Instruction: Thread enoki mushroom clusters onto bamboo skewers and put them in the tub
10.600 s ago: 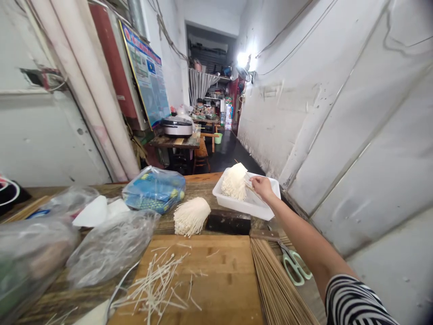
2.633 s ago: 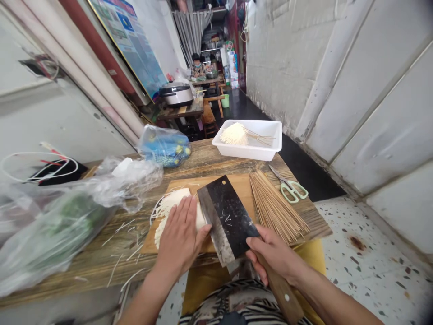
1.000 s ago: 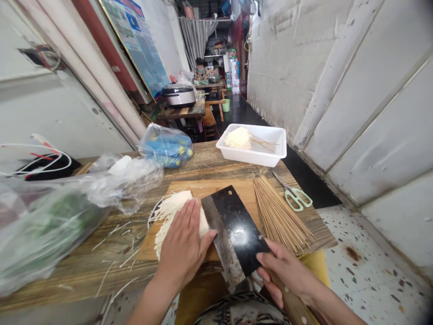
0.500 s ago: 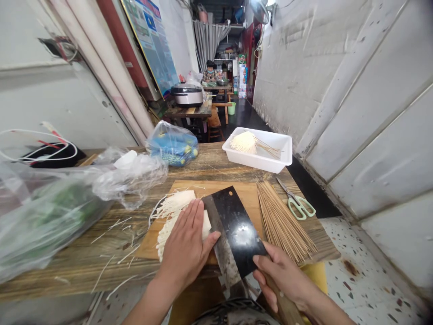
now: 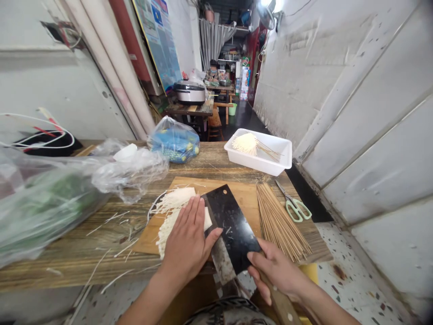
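Observation:
My left hand (image 5: 188,234) lies flat over the white enoki mushrooms (image 5: 169,228), fingers stretched out and thumb spread towards the cleaver. More enoki (image 5: 179,198) sits just beyond its fingertips. My right hand (image 5: 275,271) grips the wooden handle of a broad, dark cleaver (image 5: 230,225). The blade is tilted flat-side up, with its edge against the cut end of the enoki; whether it reaches beneath them is hidden. Small white bits cling to the blade. Under all this is a wooden cutting board (image 5: 246,194).
Right of the board are bamboo skewers (image 5: 280,225) and green-handled scissors (image 5: 296,207). Behind stands a white tray (image 5: 270,168) holding enoki and skewers. Plastic bags (image 5: 131,169) and a bag of blue-wrapped goods (image 5: 174,142) occupy the left. Loose strands litter the table (image 5: 135,266).
The cleaver and my right hand have shifted slightly left, the blade closer to the enoki. My left hand keeps its flat pose on them. The view has moved a little.

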Tool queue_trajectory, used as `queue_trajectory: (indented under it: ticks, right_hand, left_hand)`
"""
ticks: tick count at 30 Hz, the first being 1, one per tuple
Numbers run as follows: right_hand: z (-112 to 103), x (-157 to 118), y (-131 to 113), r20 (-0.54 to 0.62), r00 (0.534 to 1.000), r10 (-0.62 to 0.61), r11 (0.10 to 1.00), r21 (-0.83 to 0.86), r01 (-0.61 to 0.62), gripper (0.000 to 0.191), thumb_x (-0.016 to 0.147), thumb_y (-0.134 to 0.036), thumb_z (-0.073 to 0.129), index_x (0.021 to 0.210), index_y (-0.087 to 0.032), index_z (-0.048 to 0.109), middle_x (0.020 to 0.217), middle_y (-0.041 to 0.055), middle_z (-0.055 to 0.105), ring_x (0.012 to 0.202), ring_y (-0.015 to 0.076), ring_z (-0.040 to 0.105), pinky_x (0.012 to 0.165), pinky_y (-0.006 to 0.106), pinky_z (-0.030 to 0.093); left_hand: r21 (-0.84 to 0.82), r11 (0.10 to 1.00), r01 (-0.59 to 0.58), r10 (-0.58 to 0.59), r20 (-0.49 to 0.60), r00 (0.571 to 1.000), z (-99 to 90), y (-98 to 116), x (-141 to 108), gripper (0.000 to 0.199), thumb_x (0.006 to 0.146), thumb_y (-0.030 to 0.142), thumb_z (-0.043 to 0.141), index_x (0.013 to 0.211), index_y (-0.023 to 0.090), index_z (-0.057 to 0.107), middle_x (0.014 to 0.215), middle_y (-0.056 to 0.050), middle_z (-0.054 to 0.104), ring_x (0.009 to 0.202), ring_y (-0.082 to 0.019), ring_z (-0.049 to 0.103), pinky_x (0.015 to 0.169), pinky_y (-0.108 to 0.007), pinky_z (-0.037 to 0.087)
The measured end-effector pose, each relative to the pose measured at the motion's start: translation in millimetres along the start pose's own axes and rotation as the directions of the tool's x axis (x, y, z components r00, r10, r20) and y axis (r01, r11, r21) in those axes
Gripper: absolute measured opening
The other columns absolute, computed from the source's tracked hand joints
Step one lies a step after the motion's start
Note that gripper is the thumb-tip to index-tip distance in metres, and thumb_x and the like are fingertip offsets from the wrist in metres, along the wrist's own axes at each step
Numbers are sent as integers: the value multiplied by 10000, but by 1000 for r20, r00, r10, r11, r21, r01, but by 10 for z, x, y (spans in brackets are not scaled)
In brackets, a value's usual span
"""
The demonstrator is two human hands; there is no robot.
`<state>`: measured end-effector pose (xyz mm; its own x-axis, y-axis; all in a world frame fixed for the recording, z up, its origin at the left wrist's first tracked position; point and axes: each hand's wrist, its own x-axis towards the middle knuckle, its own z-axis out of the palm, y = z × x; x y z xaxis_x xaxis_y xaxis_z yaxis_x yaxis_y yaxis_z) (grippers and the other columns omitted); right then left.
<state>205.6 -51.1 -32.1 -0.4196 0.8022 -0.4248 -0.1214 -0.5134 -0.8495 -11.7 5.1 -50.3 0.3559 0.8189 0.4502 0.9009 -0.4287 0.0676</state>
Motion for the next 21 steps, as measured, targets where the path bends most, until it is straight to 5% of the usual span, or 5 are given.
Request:
queue_trajectory:
  ticks: [4, 11, 17, 21]
  right_hand:
    - [73, 175, -97, 47, 998, -48, 998, -30, 49, 288, 820, -438, 564, 786, -194, 415, 526, -97, 509, 275, 38, 427, 262, 139, 377]
    - [-28, -70, 49, -18, 998, 54, 998, -36, -54, 291, 828, -439, 558, 789, -200, 397, 505, -97, 500, 262, 38, 399, 247, 134, 352]
    - [252, 349, -62, 46, 998, -33, 996, -79, 36, 328, 767, -453, 605, 797, -208, 389, 513, -108, 503, 268, 45, 415, 256, 161, 397]
    - [405, 356, -233, 65, 996, -54, 991, -120, 62, 296, 784, -436, 581, 806, -207, 395, 520, -111, 502, 272, 44, 428, 256, 154, 397]
  left_hand:
    - [-17, 999, 40, -40, -1, 999, 16, -23, 15, 716, 919, 527, 280, 1437, 36, 229, 1469, -226, 349, 1392, -293, 256, 1109, -477, 299]
    - [-59, 998, 38, -40, -30, 999, 3, 57, 0, 730, 897, 557, 331, 1431, 63, 269, 1456, -198, 387, 1388, -277, 271, 1118, -456, 294]
    - [-64, 993, 103, -105, -24, 994, 25, -13, -7, 735, 902, 553, 313, 1416, 30, 286, 1453, -220, 380, 1382, -287, 282, 1108, -462, 308]
    - [-87, 992, 88, -91, -35, 995, -23, -57, -2, 697, 921, 518, 301, 1453, 78, 207, 1456, -201, 385, 1382, -269, 287, 1102, -465, 315]
